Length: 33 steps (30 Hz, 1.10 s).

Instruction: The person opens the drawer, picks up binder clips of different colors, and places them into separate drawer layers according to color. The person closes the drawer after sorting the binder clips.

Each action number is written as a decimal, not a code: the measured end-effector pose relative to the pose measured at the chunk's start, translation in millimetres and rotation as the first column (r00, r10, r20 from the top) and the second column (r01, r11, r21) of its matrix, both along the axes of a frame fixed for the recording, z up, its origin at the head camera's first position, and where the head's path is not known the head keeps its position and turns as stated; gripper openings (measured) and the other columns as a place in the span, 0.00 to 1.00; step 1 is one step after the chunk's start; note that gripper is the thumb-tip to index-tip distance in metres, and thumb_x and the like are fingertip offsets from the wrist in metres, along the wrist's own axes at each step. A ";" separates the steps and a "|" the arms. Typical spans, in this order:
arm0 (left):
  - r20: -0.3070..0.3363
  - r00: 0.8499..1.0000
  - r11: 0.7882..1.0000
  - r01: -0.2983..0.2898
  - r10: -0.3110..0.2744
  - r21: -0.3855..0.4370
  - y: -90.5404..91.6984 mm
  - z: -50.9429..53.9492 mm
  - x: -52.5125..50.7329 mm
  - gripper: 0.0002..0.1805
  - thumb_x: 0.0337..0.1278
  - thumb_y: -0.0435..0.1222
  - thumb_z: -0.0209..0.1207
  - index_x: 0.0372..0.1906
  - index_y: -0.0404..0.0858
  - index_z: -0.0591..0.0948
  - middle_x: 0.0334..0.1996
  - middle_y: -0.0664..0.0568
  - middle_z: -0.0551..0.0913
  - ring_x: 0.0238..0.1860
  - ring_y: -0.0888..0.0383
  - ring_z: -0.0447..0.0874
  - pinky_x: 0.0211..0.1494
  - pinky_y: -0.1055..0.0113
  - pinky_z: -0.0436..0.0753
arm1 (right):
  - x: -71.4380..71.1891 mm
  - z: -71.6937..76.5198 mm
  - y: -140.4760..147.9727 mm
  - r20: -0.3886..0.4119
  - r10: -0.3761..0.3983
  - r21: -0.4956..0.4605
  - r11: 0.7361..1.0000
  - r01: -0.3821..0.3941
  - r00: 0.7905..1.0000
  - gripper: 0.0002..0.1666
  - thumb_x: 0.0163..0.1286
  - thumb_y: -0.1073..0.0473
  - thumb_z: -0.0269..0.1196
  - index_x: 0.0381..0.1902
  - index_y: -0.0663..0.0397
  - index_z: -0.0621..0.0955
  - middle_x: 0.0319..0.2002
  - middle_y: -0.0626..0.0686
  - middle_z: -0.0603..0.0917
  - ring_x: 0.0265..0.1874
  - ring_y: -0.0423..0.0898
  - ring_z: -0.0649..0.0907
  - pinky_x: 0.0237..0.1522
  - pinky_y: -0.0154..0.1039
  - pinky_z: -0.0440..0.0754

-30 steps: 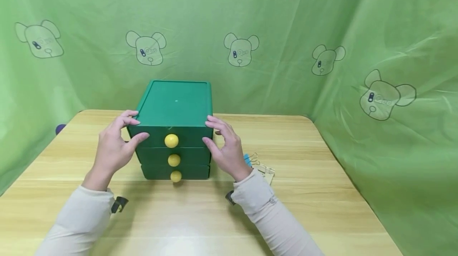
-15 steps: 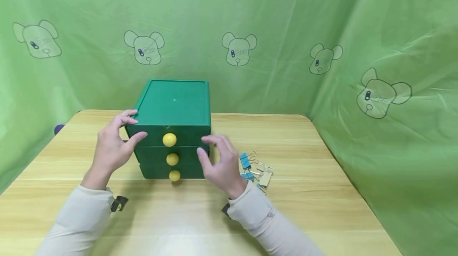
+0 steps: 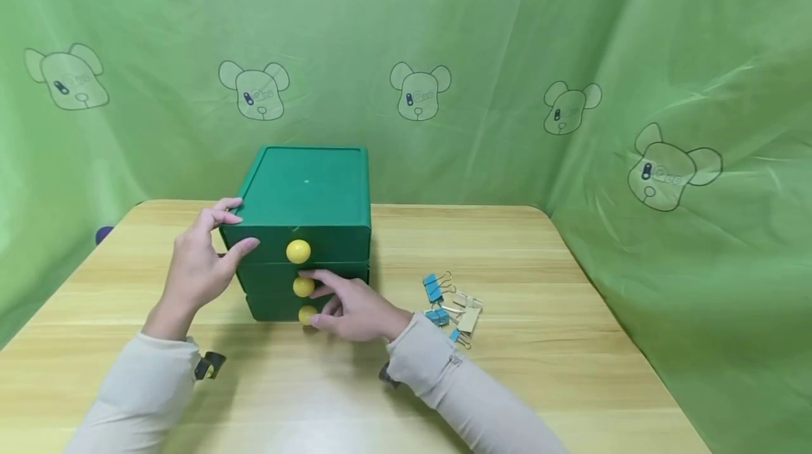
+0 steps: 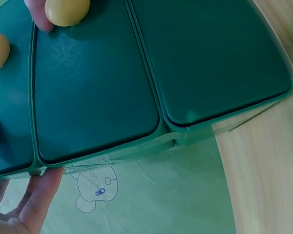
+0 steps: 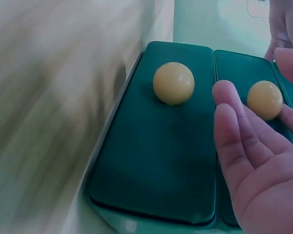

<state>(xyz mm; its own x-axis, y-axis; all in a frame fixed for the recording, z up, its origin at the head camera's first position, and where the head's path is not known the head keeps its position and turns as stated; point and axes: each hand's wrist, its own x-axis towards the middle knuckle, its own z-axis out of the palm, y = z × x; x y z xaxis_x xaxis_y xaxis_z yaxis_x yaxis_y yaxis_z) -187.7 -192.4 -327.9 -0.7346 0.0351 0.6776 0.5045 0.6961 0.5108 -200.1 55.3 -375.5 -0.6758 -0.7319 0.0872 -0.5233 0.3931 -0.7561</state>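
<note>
Moved from four o'clock of the cabinet (image 3: 304, 186), the right hand (image 3: 358, 309), fingers parted, touches the middle knob (image 3: 302, 287), the left hand (image 3: 199, 264) gripping the nine o'clock edge, curtain lettering (image 3: 662, 175) blurred.

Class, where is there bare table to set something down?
Bare table lies right of the clips, out to the curtain; in front of the cabinet, between the sleeves; and, narrower, between cabinet and clips. Crowded: among the clips, and at the cabinet's front, where the left hand holds a corner and the right hand is at the middle knob.
</note>
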 end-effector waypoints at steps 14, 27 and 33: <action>0.053 0.997 0.998 0.044 -0.047 0.053 -2.6 2.8 -2.9 0.20 0.49 0.26 0.69 0.45 0.30 0.71 0.61 0.39 0.75 0.61 0.32 0.70 0.61 0.37 0.67 | 5.3 -4.0 -4.8 -0.031 0.004 -0.036 0.999 -0.005 1.000 0.36 0.66 0.60 0.66 0.70 0.46 0.65 0.53 0.54 0.80 0.35 0.30 0.82 0.39 0.26 0.80; 0.115 0.992 0.997 0.056 -0.061 0.049 -8.8 2.7 -5.5 0.20 0.52 0.28 0.68 0.46 0.31 0.71 0.63 0.39 0.73 0.62 0.32 0.68 0.59 0.35 0.68 | 38.0 -2.1 -1.2 -0.021 0.073 0.001 0.997 -0.073 0.997 0.35 0.67 0.61 0.65 0.69 0.46 0.65 0.52 0.53 0.83 0.35 0.28 0.82 0.38 0.23 0.79; 0.118 0.991 0.998 0.055 -0.060 0.044 -9.8 2.7 -4.9 0.20 0.53 0.28 0.68 0.46 0.31 0.70 0.64 0.39 0.73 0.60 0.31 0.70 0.58 0.35 0.70 | 55.4 0.4 4.3 -0.045 0.152 0.029 0.988 -0.150 0.987 0.37 0.67 0.62 0.65 0.70 0.48 0.62 0.55 0.55 0.80 0.36 0.27 0.82 0.39 0.22 0.79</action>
<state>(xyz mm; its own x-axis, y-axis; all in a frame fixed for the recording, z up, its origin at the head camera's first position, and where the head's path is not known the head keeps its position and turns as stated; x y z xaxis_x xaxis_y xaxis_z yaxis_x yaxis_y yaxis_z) -192.6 -202.2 -325.3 -0.8077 0.0537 0.5871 0.4768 0.6452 0.5969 -144.7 59.6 -375.1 -0.5530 -0.8276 0.0961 -0.6124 0.3256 -0.7204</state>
